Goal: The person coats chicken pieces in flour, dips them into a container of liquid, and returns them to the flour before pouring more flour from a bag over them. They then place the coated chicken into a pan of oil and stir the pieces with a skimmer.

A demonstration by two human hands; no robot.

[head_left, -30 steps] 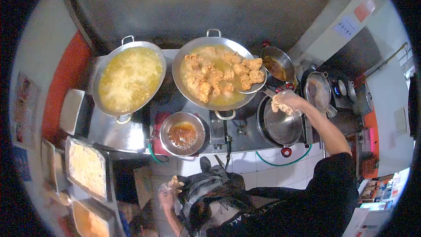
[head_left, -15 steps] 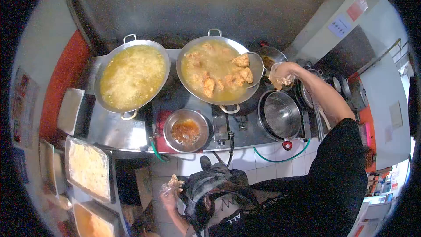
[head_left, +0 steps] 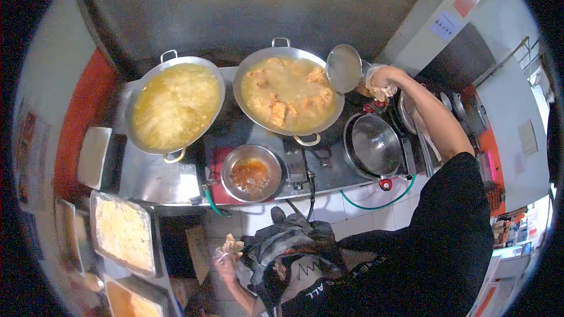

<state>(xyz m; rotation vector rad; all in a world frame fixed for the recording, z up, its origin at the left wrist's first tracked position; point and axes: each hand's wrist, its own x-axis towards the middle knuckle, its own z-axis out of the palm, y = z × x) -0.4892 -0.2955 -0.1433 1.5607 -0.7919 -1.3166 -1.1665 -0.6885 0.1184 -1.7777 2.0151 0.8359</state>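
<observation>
My right hand, in a clear glove caked with batter, is closed around the handle of a round mesh strainer. The strainer is raised and tilted over the right rim of the right wok. Golden fried pieces float in that wok's cloudy oil. Low beside the dark apron, my left hand hangs away from the stove. Its gloved fingers are batter-coated and look loosely apart, with no separate thing visible in them.
A left wok holds foaming oil. A steel bowl with brown liquid stands at the stove's front edge. Nested strainers sit right of it. Trays of pale batter or flour stand at lower left. A green hose loops below the stove.
My right hand has lifted the strainer out of the right wok and tipped it up. The fried pieces that were against it now lie in the oil. My left hand stays low.
</observation>
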